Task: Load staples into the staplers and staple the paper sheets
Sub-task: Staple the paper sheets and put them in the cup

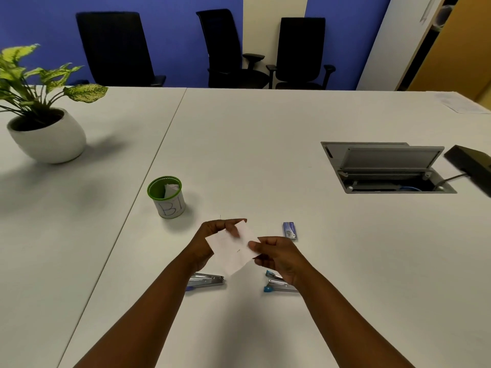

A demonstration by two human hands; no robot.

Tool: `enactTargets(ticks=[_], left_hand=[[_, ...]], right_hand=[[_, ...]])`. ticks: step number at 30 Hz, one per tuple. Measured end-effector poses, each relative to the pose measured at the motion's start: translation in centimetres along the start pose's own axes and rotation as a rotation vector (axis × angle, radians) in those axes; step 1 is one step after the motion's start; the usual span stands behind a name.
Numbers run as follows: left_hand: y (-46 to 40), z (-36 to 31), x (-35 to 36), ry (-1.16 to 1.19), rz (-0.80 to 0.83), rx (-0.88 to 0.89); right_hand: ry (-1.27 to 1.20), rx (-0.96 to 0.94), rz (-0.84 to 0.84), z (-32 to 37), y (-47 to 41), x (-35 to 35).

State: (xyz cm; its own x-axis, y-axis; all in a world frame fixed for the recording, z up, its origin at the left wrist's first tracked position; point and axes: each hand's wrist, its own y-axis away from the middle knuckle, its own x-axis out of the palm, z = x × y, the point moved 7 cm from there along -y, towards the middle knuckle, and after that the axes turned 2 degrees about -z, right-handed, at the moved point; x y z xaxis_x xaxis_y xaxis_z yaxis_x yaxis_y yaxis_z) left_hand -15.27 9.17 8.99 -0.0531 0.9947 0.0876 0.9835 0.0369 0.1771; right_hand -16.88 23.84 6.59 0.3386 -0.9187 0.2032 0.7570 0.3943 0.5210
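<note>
While both hands, left (210, 245) and right (276, 254), grip-pinch the small white paper sheets (232, 251) above the white bench (265, 155), squaring edges should come first, the two metal staplers (206, 280) lying just below.

three black office chairs (228, 49) against a blue wall (170, 35), behind a white table (265, 144).

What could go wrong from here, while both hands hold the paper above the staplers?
1. The paper is pinched only at its edges by the left hand and right hand; it may slip or crease.
2. The two staplers lie half hidden under the forearms, so a lowering wrist may knock them.
</note>
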Motion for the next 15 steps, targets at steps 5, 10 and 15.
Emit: enactTargets(ticks=[5, 10, 15], left_hand=[[0.3, 1.0, -3.1, 0.137, -0.175, -0.211], [0.7, 0.9, -5.5, -0.084, -0.255, -0.259], [-0.1, -1.4, -11.2, -0.076, -0.63, -0.089]], right_hand=[[0.013, -0.077, -0.162, 1.1, -0.8, -0.5], [0.04, -0.106, -0.198, 1.4, -2.0, 0.4], [0.137, -0.156, -0.214, 1.1, -3.0, 1.0]])
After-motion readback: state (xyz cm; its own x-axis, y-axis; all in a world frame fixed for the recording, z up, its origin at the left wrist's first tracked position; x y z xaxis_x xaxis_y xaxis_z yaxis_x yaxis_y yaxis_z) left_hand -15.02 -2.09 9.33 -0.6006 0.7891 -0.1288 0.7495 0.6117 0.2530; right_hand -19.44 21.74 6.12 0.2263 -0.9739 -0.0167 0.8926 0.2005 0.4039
